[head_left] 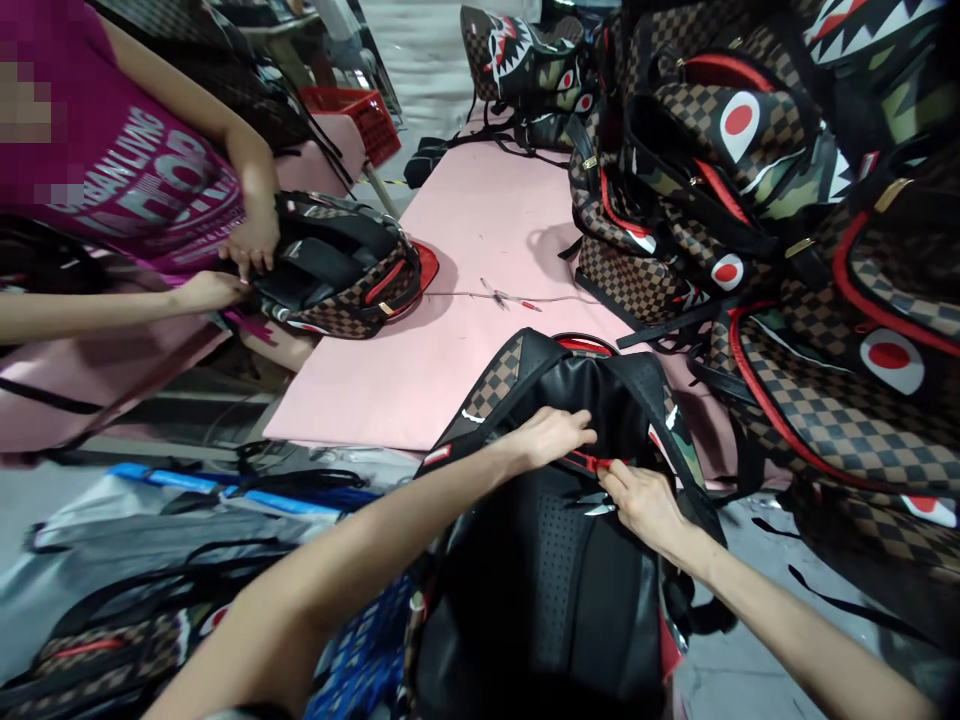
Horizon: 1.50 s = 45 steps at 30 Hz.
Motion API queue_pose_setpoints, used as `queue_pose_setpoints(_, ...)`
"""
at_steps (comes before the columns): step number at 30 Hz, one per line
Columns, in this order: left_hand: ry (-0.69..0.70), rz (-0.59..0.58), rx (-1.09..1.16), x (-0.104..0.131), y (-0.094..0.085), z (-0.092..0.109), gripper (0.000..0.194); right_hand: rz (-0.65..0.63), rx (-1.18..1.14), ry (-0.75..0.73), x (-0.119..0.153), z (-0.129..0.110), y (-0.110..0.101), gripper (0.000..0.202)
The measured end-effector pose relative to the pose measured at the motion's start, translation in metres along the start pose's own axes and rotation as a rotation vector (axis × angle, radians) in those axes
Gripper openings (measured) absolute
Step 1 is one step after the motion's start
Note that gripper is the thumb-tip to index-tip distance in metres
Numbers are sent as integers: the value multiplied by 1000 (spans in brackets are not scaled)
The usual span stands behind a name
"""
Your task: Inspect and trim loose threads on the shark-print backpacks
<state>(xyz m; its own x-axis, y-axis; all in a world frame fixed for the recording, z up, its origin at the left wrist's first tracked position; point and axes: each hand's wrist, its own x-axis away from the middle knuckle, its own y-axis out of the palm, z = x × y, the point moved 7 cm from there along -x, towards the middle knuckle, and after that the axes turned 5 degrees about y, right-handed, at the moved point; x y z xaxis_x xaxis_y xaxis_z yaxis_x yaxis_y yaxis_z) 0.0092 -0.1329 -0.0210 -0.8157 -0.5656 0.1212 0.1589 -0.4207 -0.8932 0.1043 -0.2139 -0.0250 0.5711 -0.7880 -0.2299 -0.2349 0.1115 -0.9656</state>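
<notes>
Pinching the backpack's [551, 570] red edge [580, 461], right fingers [618, 482] sit near parted left fingers [574, 434], pink table [480, 230] reaching beyond.

Grey floor [750, 665] shows below a long, pink-topped table [469, 235].

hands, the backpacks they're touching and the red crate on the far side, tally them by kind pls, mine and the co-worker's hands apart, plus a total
Your hands: 2 (left hand, right hand)
Co-worker's hands: 2
Backpacks being touched: 2 (near backpack, far backpack)
Red crate: 1
Total: 7
</notes>
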Motion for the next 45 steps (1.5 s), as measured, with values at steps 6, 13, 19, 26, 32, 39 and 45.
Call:
queue_pose_setpoints(6,218,-130,-24,-35,7,7,20,-29,-26,-20,-7,6,0,25)
queue_pose_setpoints(13,15,64,57,-17,4,-7,16,-44,-65,-36,-14,17,-7,34)
queue_pose_setpoints(19,-505,365,354,5,8,-33,12,-13,-240,94,-30,52,-20,35)
queue_pose_setpoints(26,-642,398,353,14,4,-29,10,-144,-14,65,-70,63,-24,14)
queue_pose_setpoints(32,-638,417,369,14,4,-28,9,-238,24,-83,-86,53,-8,8)
queue_pose_setpoints(39,-590,523,390,14,0,-29,8,-291,80,-57,-89,50,-3,12)
queue_pose_setpoints(45,-54,429,439,26,-32,-1,28,-310,50,80,-86,65,-5,12)
